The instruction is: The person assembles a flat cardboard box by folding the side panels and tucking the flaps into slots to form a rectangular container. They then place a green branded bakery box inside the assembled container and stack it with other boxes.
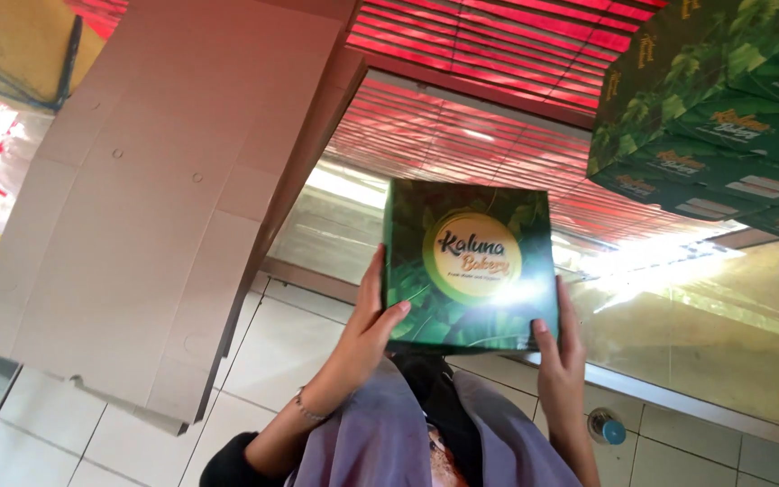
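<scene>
Head view: grey garment (380,433) nearest the lens. Above it, green printed box (469,264) held up between both hands. Left hand (367,325) closed on left edge, thumb across the front; right hand (559,356) clasping lower right corner. Risk: grip at edges only, likely slip or tilt. Stack of flat cardboard blanks (151,198) close alongside; possible knock.

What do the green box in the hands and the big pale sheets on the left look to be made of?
Green box: seemingly printed paperboard with a glossy coat, judging by the bright glare patch and crisp folded edges. Pale sheets: likely unprinted flat cardboard blanks, matte, with visible crease lines and cut tabs. Both hands, left and right, grip the box.
</scene>
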